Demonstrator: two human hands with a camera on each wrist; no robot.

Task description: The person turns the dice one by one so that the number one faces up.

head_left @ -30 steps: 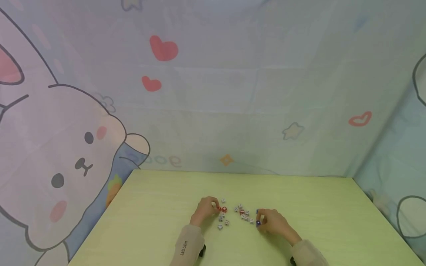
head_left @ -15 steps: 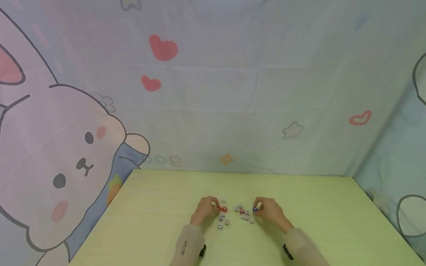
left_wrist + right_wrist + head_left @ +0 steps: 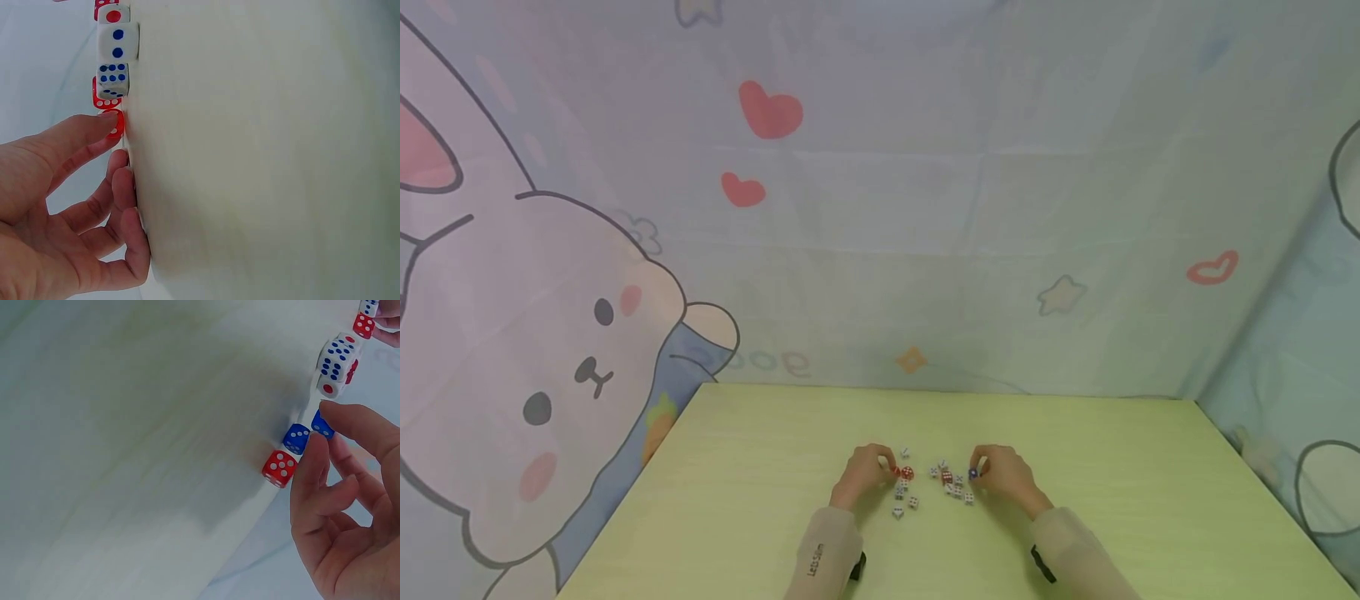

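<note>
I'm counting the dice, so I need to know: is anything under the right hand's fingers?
The right hand pinches one blue die over the table. A second blue die and a red die lie beside it, uncovered. Whatever the palm covers cannot be seen.

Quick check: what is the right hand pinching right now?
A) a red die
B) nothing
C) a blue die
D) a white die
C: in the right wrist view the right hand pinches a blue die between thumb and forefinger; another blue die and a red die lie free on the table.
</note>
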